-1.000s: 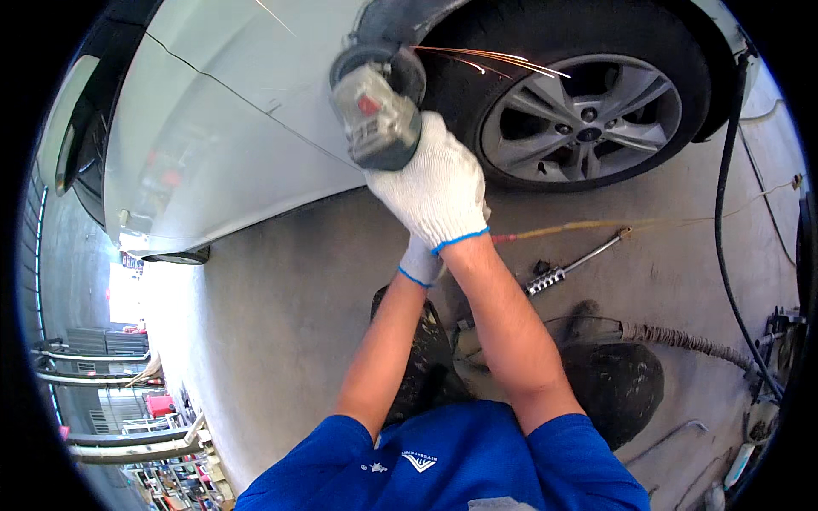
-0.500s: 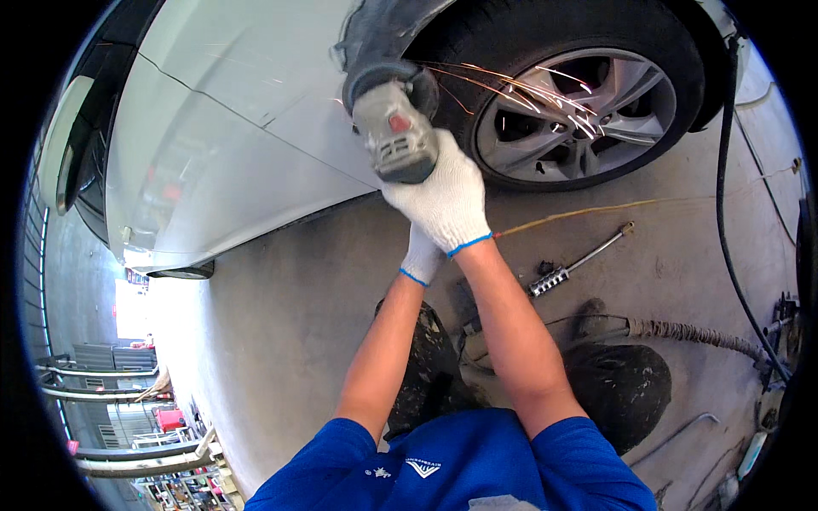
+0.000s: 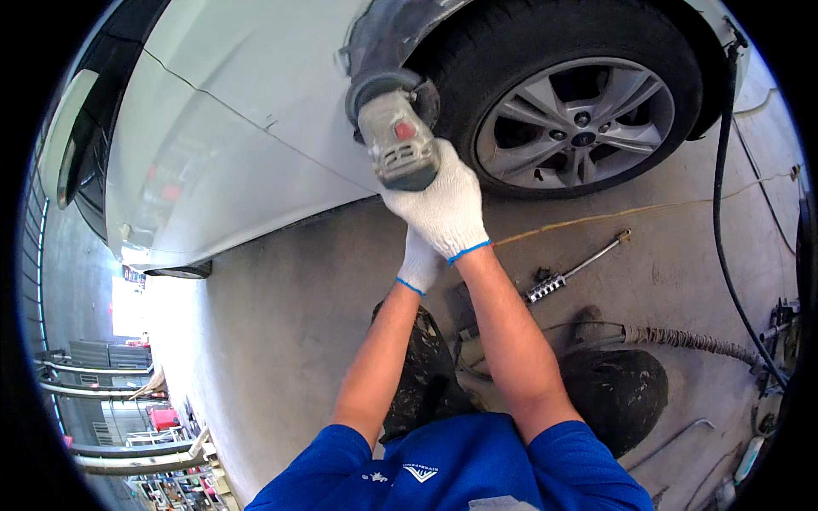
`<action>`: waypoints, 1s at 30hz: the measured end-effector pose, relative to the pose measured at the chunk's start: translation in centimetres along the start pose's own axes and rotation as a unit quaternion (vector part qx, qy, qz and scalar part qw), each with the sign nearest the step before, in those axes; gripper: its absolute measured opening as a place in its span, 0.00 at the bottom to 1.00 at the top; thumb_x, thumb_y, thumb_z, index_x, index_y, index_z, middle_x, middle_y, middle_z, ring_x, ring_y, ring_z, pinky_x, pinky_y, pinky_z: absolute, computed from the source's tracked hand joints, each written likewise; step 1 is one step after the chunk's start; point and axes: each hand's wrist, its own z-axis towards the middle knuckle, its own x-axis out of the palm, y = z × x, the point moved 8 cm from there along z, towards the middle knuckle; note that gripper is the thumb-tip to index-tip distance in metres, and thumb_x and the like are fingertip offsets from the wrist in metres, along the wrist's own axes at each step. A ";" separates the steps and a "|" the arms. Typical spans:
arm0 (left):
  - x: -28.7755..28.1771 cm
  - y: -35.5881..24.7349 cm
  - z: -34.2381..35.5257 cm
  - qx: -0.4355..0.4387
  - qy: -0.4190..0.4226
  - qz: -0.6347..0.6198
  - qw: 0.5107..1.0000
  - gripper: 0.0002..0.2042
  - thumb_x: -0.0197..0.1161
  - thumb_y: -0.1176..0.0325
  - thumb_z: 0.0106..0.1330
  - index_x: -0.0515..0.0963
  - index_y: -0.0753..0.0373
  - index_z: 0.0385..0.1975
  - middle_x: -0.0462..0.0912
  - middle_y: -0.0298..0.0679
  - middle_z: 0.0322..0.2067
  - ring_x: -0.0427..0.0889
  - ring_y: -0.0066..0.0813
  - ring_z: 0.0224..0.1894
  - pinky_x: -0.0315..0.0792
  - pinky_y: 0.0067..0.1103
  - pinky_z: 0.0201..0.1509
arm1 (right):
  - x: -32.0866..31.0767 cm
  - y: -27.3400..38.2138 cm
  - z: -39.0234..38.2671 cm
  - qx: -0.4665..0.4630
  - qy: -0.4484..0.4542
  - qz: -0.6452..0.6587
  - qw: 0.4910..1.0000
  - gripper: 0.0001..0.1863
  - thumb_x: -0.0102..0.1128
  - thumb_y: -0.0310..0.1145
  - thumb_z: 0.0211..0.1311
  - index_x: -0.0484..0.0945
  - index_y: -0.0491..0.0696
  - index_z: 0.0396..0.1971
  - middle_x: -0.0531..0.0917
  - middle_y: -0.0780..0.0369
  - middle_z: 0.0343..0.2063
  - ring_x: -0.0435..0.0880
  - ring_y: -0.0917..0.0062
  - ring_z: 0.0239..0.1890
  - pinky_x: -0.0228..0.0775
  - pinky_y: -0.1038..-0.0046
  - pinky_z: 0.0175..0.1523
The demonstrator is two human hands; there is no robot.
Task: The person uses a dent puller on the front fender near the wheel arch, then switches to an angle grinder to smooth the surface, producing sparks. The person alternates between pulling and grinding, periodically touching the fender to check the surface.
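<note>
My right hand [image 3: 434,200], in a white knit glove with blue cuff, is closed on the rear body of a grey angle grinder [image 3: 396,136] with a red switch. My left hand [image 3: 417,255], gloved alike, sits behind and below it, its fingers hidden by my right hand. The grinder's disc [image 3: 371,85] is at a dull grey sanded edge [image 3: 379,34] of a white car's wheel arch, just left of the black tyre and alloy wheel [image 3: 584,136]. The car's white door panel [image 3: 221,136] lies to the left.
A chrome slide hammer [image 3: 579,264] lies on the concrete floor [image 3: 273,341] by my right forearm. A yellow cord [image 3: 639,207], a wrapped hose [image 3: 690,338] and a hanging black cable [image 3: 722,230] run at the right. Shelves and racks [image 3: 170,460] stand far left; my dark-clad knees are below.
The grinder and both hands have moved a little right and downward since a second ago. The orange sparks seen flying over the wheel earlier no longer show.
</note>
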 end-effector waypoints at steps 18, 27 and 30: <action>-4.4 2.1 2.3 0.033 0.069 -0.042 0.996 0.26 0.51 0.57 0.80 0.58 0.60 0.73 0.69 0.44 0.68 0.71 0.38 0.67 0.68 0.34 0.71 | 2.1 0.8 -0.5 0.028 0.047 -0.050 0.997 0.32 0.75 0.46 0.46 0.75 0.44 0.48 0.87 0.48 0.40 0.87 0.52 0.47 0.78 0.57 0.54; -4.7 2.6 2.4 -0.053 0.191 -0.167 0.966 0.25 0.48 0.48 0.80 0.68 0.60 0.66 0.78 0.47 0.59 0.79 0.42 0.59 0.75 0.37 0.64 | 3.0 3.4 -0.6 0.017 0.049 -0.093 0.994 0.31 0.75 0.46 0.47 0.76 0.44 0.47 0.87 0.47 0.40 0.87 0.51 0.46 0.79 0.56 0.52; -6.3 2.3 3.1 -0.044 0.190 -0.136 0.971 0.25 0.48 0.46 0.80 0.71 0.60 0.63 0.80 0.48 0.55 0.81 0.42 0.56 0.77 0.38 0.62 | 2.9 4.9 -0.4 0.005 0.039 -0.091 0.995 0.30 0.75 0.48 0.49 0.75 0.43 0.46 0.87 0.47 0.38 0.88 0.51 0.44 0.80 0.56 0.51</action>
